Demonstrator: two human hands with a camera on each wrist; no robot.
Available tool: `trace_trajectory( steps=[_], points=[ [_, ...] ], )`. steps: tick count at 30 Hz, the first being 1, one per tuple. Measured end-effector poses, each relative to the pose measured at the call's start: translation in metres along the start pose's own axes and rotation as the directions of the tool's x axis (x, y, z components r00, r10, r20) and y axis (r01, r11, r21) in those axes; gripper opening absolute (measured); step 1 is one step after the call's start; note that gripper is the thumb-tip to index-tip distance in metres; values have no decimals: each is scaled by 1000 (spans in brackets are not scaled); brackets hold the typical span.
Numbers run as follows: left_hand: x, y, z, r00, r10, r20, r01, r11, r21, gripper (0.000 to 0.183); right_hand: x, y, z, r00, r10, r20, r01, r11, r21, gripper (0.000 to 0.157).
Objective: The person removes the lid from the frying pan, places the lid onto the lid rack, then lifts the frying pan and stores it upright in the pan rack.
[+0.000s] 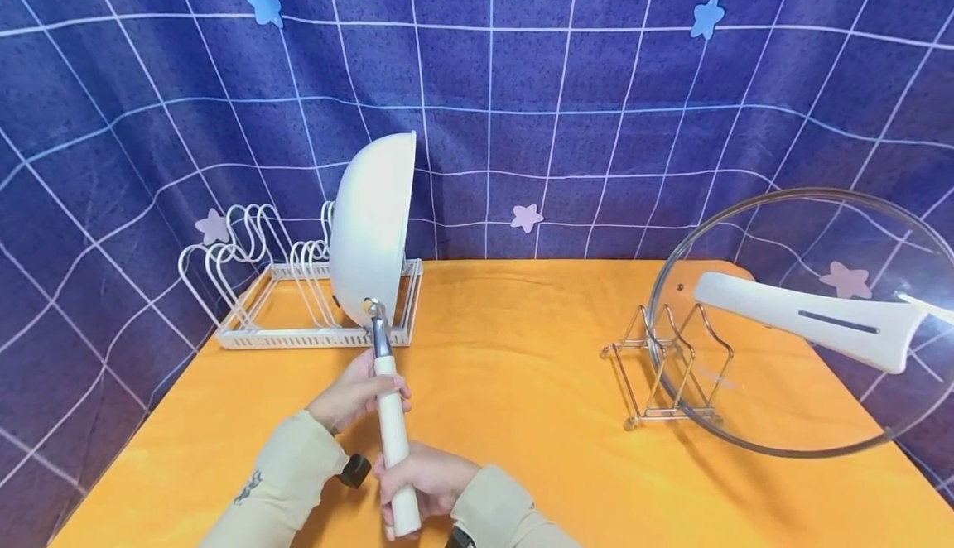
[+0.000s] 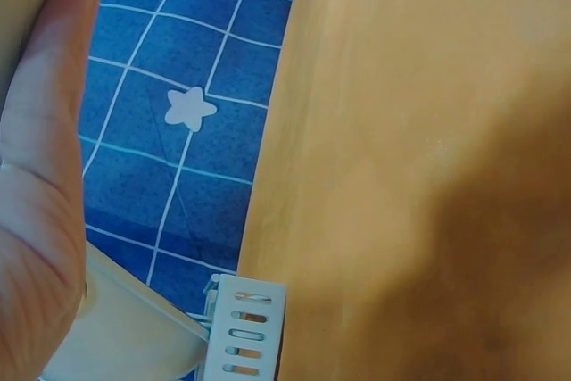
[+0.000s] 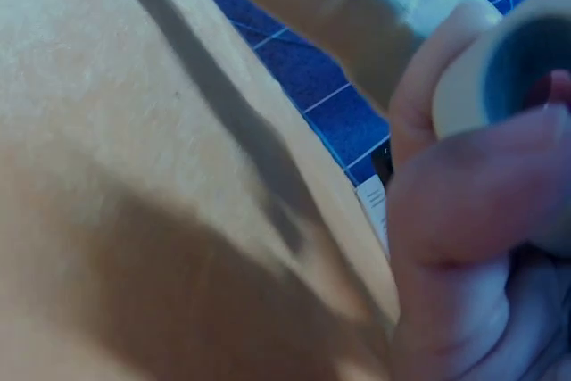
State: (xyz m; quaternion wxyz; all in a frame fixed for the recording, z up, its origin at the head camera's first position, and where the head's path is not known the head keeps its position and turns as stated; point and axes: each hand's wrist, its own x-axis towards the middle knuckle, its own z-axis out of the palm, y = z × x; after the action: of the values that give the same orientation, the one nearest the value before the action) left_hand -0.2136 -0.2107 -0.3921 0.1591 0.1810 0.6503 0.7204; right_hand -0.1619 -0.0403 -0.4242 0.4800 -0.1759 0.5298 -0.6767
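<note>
A white wok [image 1: 368,217] stands on edge at the right end of the white rack [image 1: 313,338], its open side facing right. Its white handle [image 1: 393,428] slants toward me from a metal neck. Just below that neck, my left hand [image 1: 356,391] grips the handle, with fingertips showing on its right side. My right hand [image 1: 428,480] holds the handle near its end, the thumb lying across it. In the right wrist view, the fingers curl about the handle's hollow end [image 3: 464,95]. The left wrist view shows the wok's side [image 2: 125,327] beside the slotted rack edge [image 2: 250,332].
Looped white dividers [image 1: 216,271] rise from the rack's left part. At the right, a gold wire stand [image 1: 674,411] holds a large glass lid upright, its white handle [image 1: 808,320] facing out. An orange cloth [image 1: 514,366] covers the table, with a blue gridded curtain [image 1: 522,142] behind.
</note>
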Motion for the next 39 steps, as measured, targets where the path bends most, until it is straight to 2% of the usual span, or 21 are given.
trace_trajectory(
  steps=[6,21,32,39],
  points=[
    [3,0,-5,999,45,26,-44,998,-39,35,4,-3,5,998,1,-56,-1,1000,-4,27],
    [6,-6,-14,997,48,67,-42,995,-95,47,10,-3,6,994,13,-104,-15,1000,-20,22],
    [8,-9,-20,999,36,38,-32,992,-118,30,19,-4,7,989,28,-142,-32,999,-26,18],
    [8,-12,-25,999,19,34,-15,993,-118,33,24,-2,7,988,30,-153,-36,999,-37,19]
  ],
)
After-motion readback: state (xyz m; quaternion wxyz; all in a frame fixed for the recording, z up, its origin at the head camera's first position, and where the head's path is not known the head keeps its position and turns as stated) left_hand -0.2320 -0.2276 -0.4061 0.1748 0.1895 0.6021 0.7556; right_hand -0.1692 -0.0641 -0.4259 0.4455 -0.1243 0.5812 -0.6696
